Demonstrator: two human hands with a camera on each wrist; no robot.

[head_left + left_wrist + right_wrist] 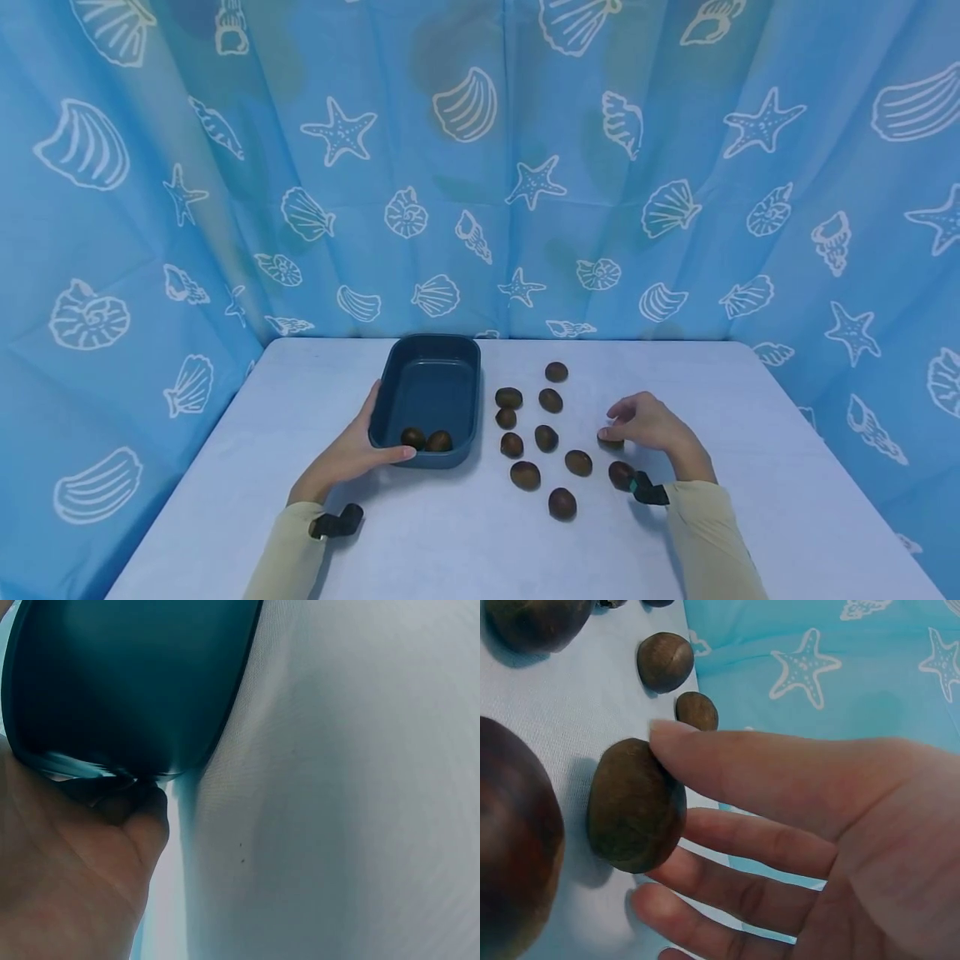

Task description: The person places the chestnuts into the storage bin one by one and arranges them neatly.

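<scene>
My left hand [352,450] grips the dark blue rectangular dish [477,392] at its left front corner, with the thumb along the front wall. In the left wrist view the fingers curl at the dish's edge. Two chestnuts [439,442] lie inside, at the front end. My right hand [651,422] is over a brown chestnut [636,806] at the right of the scattered group. Its thumb tip overlaps the chestnut's edge in the right wrist view, while the loosely spread fingers reach along its other side. Another chestnut [622,476] lies just in front of this hand.
Several more chestnuts [578,462] are scattered over the white-covered table [450,542] between the dish and my right hand. A blue curtain [480,208] with white shells and starfish stands behind the table. Small black devices [649,489] sit on both wrists.
</scene>
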